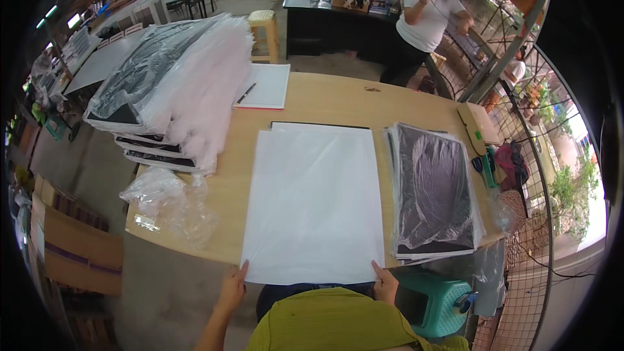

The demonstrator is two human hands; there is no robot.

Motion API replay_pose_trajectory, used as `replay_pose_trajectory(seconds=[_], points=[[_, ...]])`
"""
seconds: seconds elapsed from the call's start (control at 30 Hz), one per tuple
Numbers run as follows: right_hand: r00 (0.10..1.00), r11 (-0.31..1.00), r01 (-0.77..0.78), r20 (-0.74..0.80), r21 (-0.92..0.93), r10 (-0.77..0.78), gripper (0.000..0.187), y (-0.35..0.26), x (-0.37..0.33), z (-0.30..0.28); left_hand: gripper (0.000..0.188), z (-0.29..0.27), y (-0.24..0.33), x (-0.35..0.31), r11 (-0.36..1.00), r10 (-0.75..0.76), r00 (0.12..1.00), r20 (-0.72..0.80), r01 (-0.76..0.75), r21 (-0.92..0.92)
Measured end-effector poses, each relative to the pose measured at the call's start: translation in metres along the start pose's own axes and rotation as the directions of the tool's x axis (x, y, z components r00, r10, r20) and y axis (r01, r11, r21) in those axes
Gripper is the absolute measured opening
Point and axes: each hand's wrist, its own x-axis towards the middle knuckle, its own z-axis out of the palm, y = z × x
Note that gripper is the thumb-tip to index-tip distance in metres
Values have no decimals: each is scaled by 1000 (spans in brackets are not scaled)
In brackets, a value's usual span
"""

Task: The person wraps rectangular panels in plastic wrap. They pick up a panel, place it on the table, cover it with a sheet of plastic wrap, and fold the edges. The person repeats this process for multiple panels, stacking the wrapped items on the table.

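A large white sheet (313, 208) lies flat in front of me, its near edge reaching past the table's front edge toward my body. Along its far end shows a thin black strip of something underneath. My left hand (232, 288) pinches the sheet's near left corner. At the near right corner, my right hand (385, 284) grips it the same way, thumb and finger at the edge. To the right lies a stack of dark panels (434, 188) in clear plastic wrap. On the left rises a taller pile of plastic-wrapped dark panels (146, 68).
Crumpled clear plastic (162, 198) lies on the wooden table (325, 101) at front left. A notepad (270, 91) with a pen sits farther back. Scissors (479, 164) rest at the right edge. A green stool (435, 302) stands below. Another person (429, 16) stands beyond the table.
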Motion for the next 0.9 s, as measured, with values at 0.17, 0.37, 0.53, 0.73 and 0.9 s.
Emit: replay_pose_trajectory(seconds=[0.17, 0.37, 0.53, 0.73, 0.9], points=[[937, 973, 113, -303, -201, -172, 43, 56, 55, -78, 61, 58, 96, 60, 918, 382, 917, -113, -390, -64], [902, 924, -100, -426, -369, -72, 34, 235, 133, -251, 34, 222, 219, 180, 679, 708, 706, 22, -671, -298], [949, 766, 39, -215, -642, -229, 26, 334, 195, -299, 42, 274, 260, 174, 825, 537, 694, 479, -551, -126], [863, 847, -115, -475, -520, -174, 34, 332, 200, -222, 50, 178, 225, 164, 913, 400, 873, 277, -406, -41], [950, 967, 251, -200, 31, -240, 31, 81, 187, -16, 40, 50, 103, 142, 997, 56, 866, -497, -72, -14]])
